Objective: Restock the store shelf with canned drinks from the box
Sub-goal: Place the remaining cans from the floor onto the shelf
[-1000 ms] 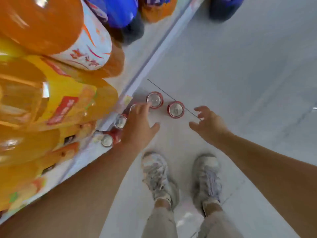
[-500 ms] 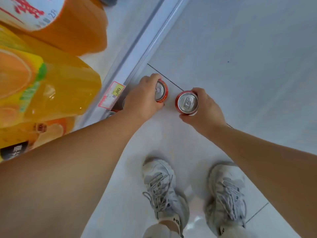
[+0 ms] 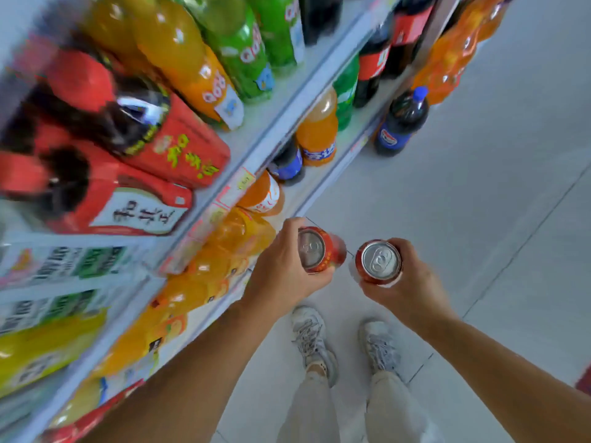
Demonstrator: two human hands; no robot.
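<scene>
Now the left hand (image 3: 281,276) grips one red can (image 3: 315,251), the right hand (image 3: 406,282) another can (image 3: 379,262), beside the shelf (image 3: 265,135).

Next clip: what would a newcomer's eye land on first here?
Two red cans with silver tops are mid-frame: the left can gripped in the left hand, the right can in the right hand, above the pale floor. Left of them stands a shelf packed with orange bottles, green bottles and red cartons.

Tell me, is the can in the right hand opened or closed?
Closed. The can in the right hand shows a whole silver top, with its pull tab lying flat and no hole to be seen.
</scene>
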